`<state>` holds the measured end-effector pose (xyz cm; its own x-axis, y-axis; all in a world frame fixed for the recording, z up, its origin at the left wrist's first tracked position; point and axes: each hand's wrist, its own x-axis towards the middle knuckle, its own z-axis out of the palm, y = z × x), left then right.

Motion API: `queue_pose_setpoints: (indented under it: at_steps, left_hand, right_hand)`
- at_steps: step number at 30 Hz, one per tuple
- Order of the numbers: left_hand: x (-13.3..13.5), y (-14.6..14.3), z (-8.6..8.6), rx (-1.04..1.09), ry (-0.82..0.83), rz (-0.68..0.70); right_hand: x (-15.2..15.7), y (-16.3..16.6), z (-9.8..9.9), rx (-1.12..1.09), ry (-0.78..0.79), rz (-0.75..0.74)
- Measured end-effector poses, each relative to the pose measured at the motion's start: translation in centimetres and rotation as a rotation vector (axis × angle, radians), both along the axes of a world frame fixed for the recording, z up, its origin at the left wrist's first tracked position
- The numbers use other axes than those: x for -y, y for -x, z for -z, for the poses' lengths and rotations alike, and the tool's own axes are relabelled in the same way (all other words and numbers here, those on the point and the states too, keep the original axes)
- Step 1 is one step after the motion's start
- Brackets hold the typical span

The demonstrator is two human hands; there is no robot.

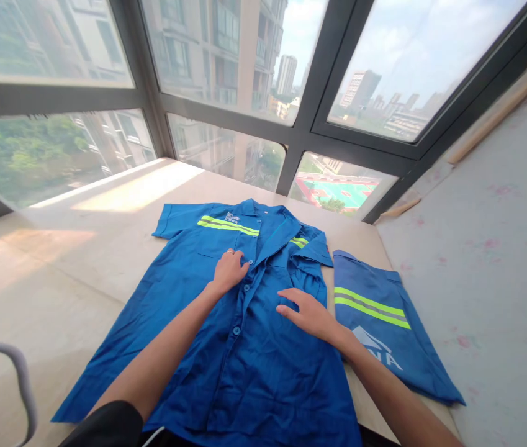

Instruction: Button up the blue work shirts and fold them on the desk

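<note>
A blue short-sleeved work shirt lies spread front side up, its collar toward the window. Yellow-green and grey reflective strips cross its chest, and its front is unfastened near the collar. My left hand is over the button edge below the chest pocket, touching or just above the cloth, thumb apart from the fingers. To its right, my right hand is low over the other front panel, fingers stretched and thumb apart, holding nothing. Creases run through the cloth around that hand.
A folded blue garment with reflective strips and white print lies on the right, near the patterned wall. The pale surface extends left and back to the framed windows. A grey curved tube is at the lower left.
</note>
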<state>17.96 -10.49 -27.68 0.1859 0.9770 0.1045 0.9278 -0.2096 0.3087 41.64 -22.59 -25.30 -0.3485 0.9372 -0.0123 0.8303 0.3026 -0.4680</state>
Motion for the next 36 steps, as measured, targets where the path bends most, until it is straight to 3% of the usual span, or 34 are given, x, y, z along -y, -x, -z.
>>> queue_pose_setpoints:
  at_steps: [5, 8, 11, 14, 20, 26, 32, 34, 36]
  left_hand:
    - [-0.8, -1.0, 1.7, 0.056, -0.108, -0.024]
    - [-1.6, -0.7, 1.9, 0.079, -0.102, -0.040]
    - [-2.3, -0.4, 1.9, 0.099, -0.092, -0.065]
    - [-2.8, -0.3, 1.9, 0.104, -0.089, -0.071]
    - [-2.8, -0.1, 2.1, 0.126, -0.113, -0.062]
    - [-2.6, -0.3, 1.8, 0.116, -0.099, -0.078]
    - [-2.6, -0.4, 1.7, 0.119, -0.098, -0.094]
    - [-2.6, -0.4, 1.8, 0.118, -0.105, -0.095]
    - [-2.6, -0.4, 1.9, 0.117, -0.109, -0.096]
  right_hand:
    - [-5.6, -3.6, -0.4, 0.012, -0.201, 0.222]
    - [-9.4, -6.1, -0.5, 0.200, -0.121, 0.344]
    - [-12.0, -7.1, -0.6, 0.370, 0.043, 0.265]
    - [-13.2, -6.7, -0.8, 0.428, 0.066, 0.206]
    - [-13.6, -8.0, -3.7, 0.372, 0.002, 0.279]
    - [-12.0, -14.9, -6.8, 0.163, -0.193, 0.342]
    - [-9.8, -21.0, -6.4, 0.177, -0.140, 0.376]
    - [-9.4, -21.7, -5.6, 0.055, -0.128, 0.462]
    - [-9.3, -21.4, -4.7, -0.201, -0.094, 0.654]
